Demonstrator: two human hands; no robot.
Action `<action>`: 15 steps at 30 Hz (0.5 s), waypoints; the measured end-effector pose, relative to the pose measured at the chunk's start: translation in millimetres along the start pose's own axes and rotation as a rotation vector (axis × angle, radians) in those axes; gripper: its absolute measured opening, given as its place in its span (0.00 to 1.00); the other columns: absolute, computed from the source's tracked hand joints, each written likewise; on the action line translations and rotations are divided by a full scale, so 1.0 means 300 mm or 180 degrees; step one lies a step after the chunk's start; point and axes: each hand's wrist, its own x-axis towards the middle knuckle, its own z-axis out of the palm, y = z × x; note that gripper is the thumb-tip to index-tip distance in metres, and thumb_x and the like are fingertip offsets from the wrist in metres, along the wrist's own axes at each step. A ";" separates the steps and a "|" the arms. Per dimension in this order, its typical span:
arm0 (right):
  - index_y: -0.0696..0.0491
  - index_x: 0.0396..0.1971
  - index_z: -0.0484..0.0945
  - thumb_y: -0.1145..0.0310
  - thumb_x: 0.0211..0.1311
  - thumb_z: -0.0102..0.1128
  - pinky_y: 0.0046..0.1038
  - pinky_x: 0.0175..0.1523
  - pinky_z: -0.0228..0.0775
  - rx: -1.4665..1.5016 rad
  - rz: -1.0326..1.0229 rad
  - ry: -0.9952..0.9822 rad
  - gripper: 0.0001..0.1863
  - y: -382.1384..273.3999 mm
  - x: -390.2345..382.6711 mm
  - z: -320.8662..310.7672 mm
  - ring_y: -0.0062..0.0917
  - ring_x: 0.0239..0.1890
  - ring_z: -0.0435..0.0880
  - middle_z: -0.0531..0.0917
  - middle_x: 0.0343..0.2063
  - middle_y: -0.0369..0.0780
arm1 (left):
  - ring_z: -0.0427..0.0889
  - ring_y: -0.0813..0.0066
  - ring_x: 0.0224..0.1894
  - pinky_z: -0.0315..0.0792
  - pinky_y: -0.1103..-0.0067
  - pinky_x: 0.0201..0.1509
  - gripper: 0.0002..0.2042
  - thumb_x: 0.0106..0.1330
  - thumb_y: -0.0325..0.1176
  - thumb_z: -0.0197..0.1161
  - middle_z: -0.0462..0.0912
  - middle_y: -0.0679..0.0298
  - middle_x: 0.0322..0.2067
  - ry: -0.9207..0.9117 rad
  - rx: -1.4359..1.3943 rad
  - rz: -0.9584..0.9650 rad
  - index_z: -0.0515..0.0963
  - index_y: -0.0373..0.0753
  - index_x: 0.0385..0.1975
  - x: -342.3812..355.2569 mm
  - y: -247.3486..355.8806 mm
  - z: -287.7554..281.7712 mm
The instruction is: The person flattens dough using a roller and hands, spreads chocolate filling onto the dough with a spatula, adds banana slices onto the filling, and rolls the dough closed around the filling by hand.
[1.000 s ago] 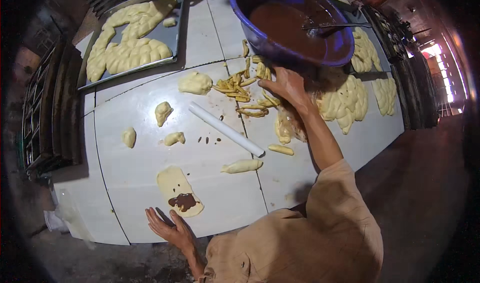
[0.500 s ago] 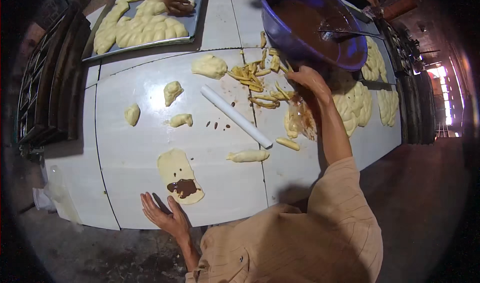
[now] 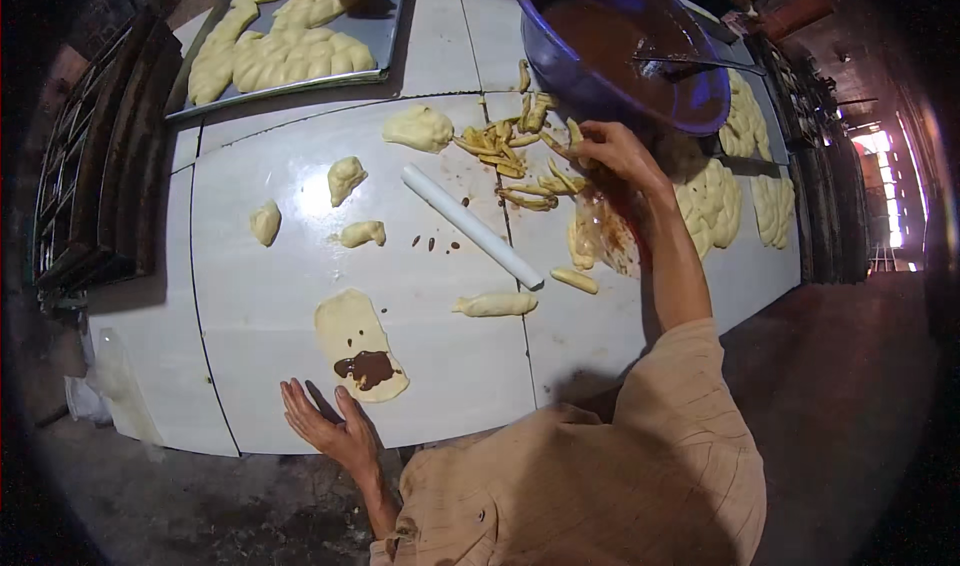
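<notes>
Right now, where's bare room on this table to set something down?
Two bare patches: below the dough roll, right of the flattened dough; and between the leftmost loose lump and the left hand. It's crowded around the right hand, among yellow strips beside the purple basin.

Table (image 3: 270,316): at far left, tray (image 3: 394,31), batch of dough (image 3: 300,56) in it; at far right, basin (image 3: 565,76), ladle (image 3: 695,63) in it; before basin, strips (image 3: 497,148), right hand (image 3: 615,151) at their right end; centre, rod (image 3: 470,226); left of rod, lumps (image 3: 346,181); near edge, flat dough (image 3: 342,324), filling (image 3: 370,369) on it, left hand (image 3: 333,429) beside; rightward, roll (image 3: 497,305)
</notes>
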 end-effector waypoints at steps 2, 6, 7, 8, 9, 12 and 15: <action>0.58 0.51 0.84 0.55 0.57 0.68 0.34 0.53 0.75 0.0013 -0.0444 0.0340 0.26 -0.014 -0.042 0.023 0.32 0.46 0.87 0.89 0.44 0.46 | 0.58 0.49 0.75 0.53 0.56 0.79 0.32 0.73 0.33 0.60 0.54 0.42 0.73 -0.0009 0.0318 0.0159 0.57 0.31 0.73 0.006 -0.006 -0.005; 0.61 0.43 0.85 0.62 0.56 0.68 0.33 0.43 0.76 -0.0322 -0.1355 0.0309 0.20 -0.114 -0.107 0.075 0.28 0.35 0.86 0.88 0.34 0.45 | 0.58 0.49 0.75 0.52 0.55 0.79 0.31 0.74 0.35 0.59 0.55 0.43 0.73 0.0017 0.0253 0.0115 0.57 0.33 0.73 0.002 0.007 0.001; 0.61 0.41 0.85 0.62 0.54 0.67 0.36 0.43 0.77 -0.0670 -0.1348 0.0246 0.19 -0.155 -0.110 0.096 0.38 0.36 0.88 0.88 0.36 0.47 | 0.58 0.48 0.75 0.53 0.55 0.78 0.31 0.74 0.36 0.59 0.55 0.43 0.73 0.0036 -0.0069 0.0000 0.57 0.33 0.73 -0.003 0.002 0.003; 0.60 0.40 0.85 0.62 0.54 0.67 0.38 0.44 0.77 -0.0856 -0.1409 0.0283 0.19 -0.178 -0.111 0.128 0.40 0.37 0.87 0.88 0.36 0.47 | 0.58 0.47 0.74 0.57 0.56 0.77 0.31 0.74 0.34 0.59 0.55 0.43 0.73 0.0052 0.0055 0.0153 0.57 0.31 0.73 -0.002 -0.011 0.003; 0.59 0.39 0.85 0.62 0.53 0.66 0.40 0.44 0.77 -0.1041 -0.1473 0.0317 0.18 -0.192 -0.111 0.148 0.42 0.39 0.86 0.87 0.36 0.47 | 0.58 0.47 0.74 0.57 0.56 0.77 0.31 0.74 0.34 0.59 0.55 0.43 0.73 0.0051 0.0063 0.0154 0.57 0.31 0.73 -0.003 -0.011 0.001; 0.58 0.37 0.85 0.63 0.53 0.65 0.42 0.45 0.76 -0.1860 -0.1753 0.0304 0.16 -0.160 -0.089 0.194 0.43 0.40 0.85 0.86 0.35 0.46 | 0.59 0.47 0.74 0.56 0.55 0.77 0.32 0.72 0.35 0.62 0.56 0.44 0.73 0.0043 0.0024 0.0042 0.58 0.31 0.72 0.004 0.004 0.009; 0.57 0.36 0.85 0.64 0.52 0.63 0.43 0.47 0.75 -0.2131 -0.1678 0.0039 0.14 -0.205 -0.106 0.187 0.43 0.42 0.84 0.85 0.35 0.46 | 0.59 0.53 0.75 0.44 0.51 0.79 0.28 0.73 0.41 0.60 0.63 0.50 0.72 0.0297 -0.0001 0.0118 0.65 0.37 0.70 0.005 0.017 0.011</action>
